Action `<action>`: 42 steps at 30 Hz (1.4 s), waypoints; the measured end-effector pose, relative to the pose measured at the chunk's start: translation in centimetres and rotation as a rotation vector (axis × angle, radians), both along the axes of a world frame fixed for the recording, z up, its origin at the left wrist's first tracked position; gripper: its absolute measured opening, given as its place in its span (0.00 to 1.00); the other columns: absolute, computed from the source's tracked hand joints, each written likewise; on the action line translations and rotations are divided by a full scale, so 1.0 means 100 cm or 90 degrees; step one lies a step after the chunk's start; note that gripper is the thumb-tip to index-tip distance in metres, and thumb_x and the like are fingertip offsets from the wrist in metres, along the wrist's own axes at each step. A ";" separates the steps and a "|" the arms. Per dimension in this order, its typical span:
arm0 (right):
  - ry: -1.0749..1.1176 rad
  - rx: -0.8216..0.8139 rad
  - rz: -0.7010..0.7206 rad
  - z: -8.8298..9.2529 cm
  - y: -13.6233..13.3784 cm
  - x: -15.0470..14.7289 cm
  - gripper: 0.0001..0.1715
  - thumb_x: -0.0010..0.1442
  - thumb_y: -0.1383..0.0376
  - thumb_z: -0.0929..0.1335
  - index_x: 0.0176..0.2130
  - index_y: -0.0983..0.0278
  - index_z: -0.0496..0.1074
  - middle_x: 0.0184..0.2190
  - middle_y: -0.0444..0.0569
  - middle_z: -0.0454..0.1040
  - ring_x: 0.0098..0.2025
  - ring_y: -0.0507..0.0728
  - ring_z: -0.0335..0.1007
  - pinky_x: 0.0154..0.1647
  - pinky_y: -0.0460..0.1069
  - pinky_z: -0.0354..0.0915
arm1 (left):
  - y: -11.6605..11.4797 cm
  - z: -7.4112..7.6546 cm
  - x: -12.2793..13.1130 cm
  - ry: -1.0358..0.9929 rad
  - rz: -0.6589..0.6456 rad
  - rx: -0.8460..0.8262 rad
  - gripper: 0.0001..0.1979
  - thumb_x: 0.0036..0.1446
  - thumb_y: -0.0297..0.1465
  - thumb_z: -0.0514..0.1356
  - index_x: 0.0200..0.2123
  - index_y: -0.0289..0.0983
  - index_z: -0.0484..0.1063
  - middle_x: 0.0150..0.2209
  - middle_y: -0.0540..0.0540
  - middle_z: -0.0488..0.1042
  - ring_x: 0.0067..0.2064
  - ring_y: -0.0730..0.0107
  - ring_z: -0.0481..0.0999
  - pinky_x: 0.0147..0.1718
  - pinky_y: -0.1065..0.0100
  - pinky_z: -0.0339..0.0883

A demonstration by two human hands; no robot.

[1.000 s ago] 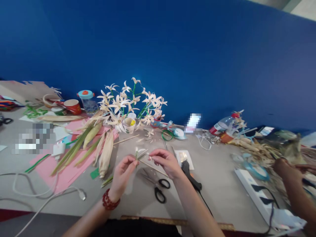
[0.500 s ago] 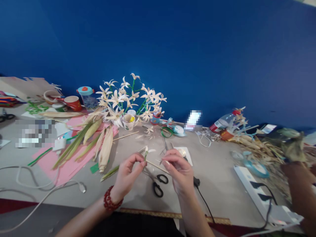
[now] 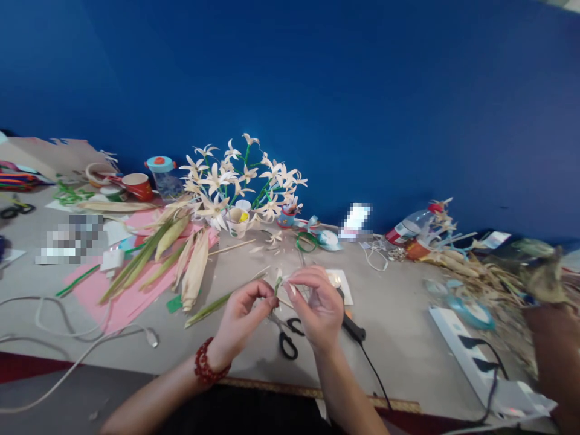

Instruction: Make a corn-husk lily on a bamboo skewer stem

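Observation:
My left hand (image 3: 240, 317), a red bead bracelet (image 3: 203, 365) on its wrist, pinches a small pale husk flower with a green base (image 3: 278, 283) above the table. My right hand (image 3: 317, 305) pinches the same flower's petals from the right side, fingers closed on it. Black-handled scissors (image 3: 287, 338) lie on the grey table (image 3: 399, 338) just under both hands. A black glue gun (image 3: 351, 326) lies beside my right wrist.
A bunch of finished husk flowers (image 3: 235, 181) stands in a cup at the back. Corn husks (image 3: 181, 254) lie on pink paper (image 3: 118, 305) to the left. White cables (image 3: 67, 326) cross the left front. A power strip (image 3: 471, 356) and another person's arm (image 3: 553, 344) are at right.
Both hands have drawn closer together around the small flower and moved slightly toward me. The view shifted a little to the left.

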State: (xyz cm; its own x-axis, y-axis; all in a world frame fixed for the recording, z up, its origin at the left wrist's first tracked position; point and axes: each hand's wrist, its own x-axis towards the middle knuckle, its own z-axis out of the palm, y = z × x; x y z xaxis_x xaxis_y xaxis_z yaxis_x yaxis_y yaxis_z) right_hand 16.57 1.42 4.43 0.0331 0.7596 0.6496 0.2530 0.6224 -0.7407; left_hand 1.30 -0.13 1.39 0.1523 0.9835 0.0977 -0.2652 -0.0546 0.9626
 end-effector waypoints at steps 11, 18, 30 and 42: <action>0.010 0.026 0.009 -0.003 0.004 -0.005 0.09 0.57 0.72 0.70 0.36 0.58 0.76 0.31 0.47 0.76 0.37 0.59 0.71 0.44 0.57 0.66 | -0.001 -0.003 0.002 -0.062 -0.030 -0.033 0.08 0.58 0.34 0.62 0.30 0.36 0.70 0.28 0.49 0.68 0.31 0.71 0.64 0.32 0.70 0.60; -0.020 0.044 -0.004 -0.004 0.006 -0.007 0.08 0.57 0.72 0.70 0.36 0.58 0.76 0.31 0.47 0.77 0.37 0.59 0.72 0.43 0.58 0.66 | -0.001 -0.002 0.001 -0.086 -0.034 -0.041 0.09 0.58 0.34 0.63 0.29 0.36 0.70 0.28 0.49 0.68 0.31 0.71 0.64 0.32 0.70 0.60; -0.089 0.120 -0.017 -0.002 0.008 -0.006 0.14 0.56 0.75 0.69 0.40 0.58 0.75 0.33 0.47 0.78 0.39 0.59 0.73 0.45 0.58 0.67 | -0.001 -0.003 0.002 -0.121 -0.043 -0.050 0.07 0.57 0.31 0.63 0.29 0.35 0.70 0.28 0.49 0.69 0.32 0.72 0.66 0.34 0.71 0.61; 0.063 -0.048 -0.044 -0.015 -0.004 -0.011 0.29 0.57 0.66 0.70 0.57 0.58 0.65 0.57 0.56 0.65 0.57 0.64 0.64 0.54 0.61 0.64 | 0.001 -0.005 0.004 -0.218 -0.060 -0.117 0.07 0.56 0.29 0.63 0.28 0.35 0.70 0.27 0.50 0.68 0.32 0.71 0.66 0.35 0.70 0.60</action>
